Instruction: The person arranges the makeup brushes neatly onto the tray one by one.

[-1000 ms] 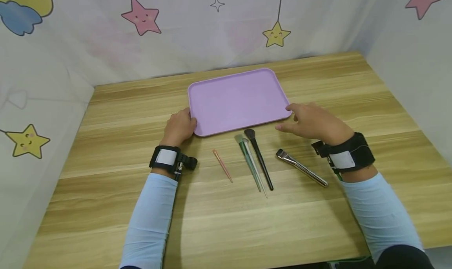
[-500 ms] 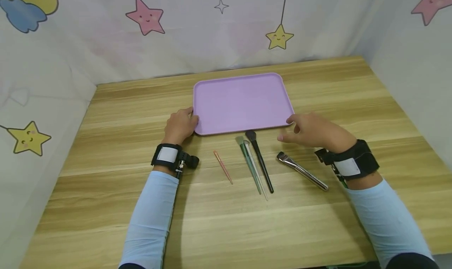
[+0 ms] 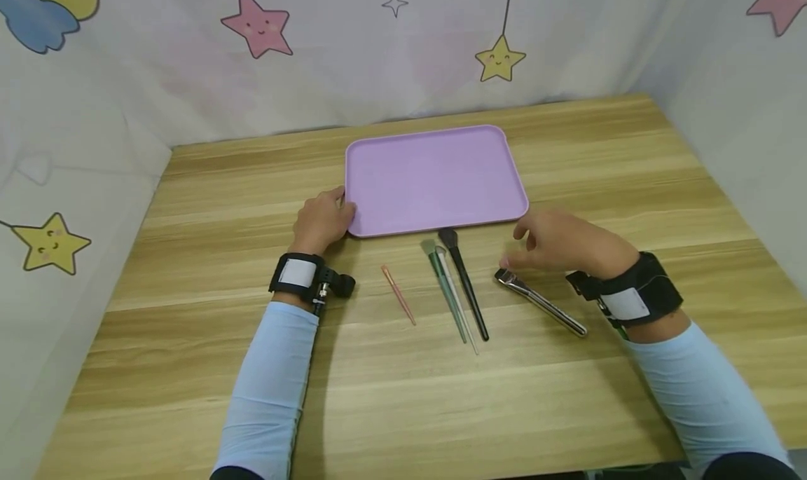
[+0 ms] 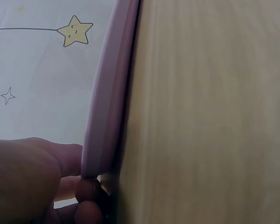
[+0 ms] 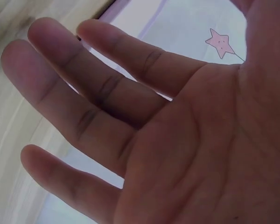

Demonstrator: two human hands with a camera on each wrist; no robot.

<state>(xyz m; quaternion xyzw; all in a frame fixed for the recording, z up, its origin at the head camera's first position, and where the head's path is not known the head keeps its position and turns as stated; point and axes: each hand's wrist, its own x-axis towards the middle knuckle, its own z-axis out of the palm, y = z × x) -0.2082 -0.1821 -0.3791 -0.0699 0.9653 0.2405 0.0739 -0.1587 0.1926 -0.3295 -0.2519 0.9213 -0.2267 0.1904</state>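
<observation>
A person's 2 bare hands work at a wood-grain counter [image 3: 189, 270]. The left hand [image 3: 321, 219] pinches the near left corner of a purple rectangular tray [image 3: 435, 179], its grip closed on the rim; the left wrist view shows the fingertips tucked at the corner. The tray lies toward the back of the counter, its long side facing the person.

The right hand [image 3: 557, 245] is just beside the tray's near right corner, palm down. Its grip is loose and holds nothing — the right wrist view shows the fingers extended and slightly spread. Whether a fingertip touches the tray is hard to tell.

5 makeup brushes lie in front of the tray. From left to right: a short pink brush [image 3: 398, 295], set apart; then 3 close together, a green brush [image 3: 447, 294], a slim white brush [image 3: 459, 305] and a black brush [image 3: 467, 289] with a dark, rounded head near the tray's edge; last, a silver-handled flat brush [image 3: 541, 303], slanting, its dark-bristled head near the right thumb.

Both arms wear light blue sleeves [image 3: 267, 382] and black wrist straps [image 3: 296, 272]. Behind — a white backdrop [image 3: 353, 66] with smiling pink and yellow stars.
</observation>
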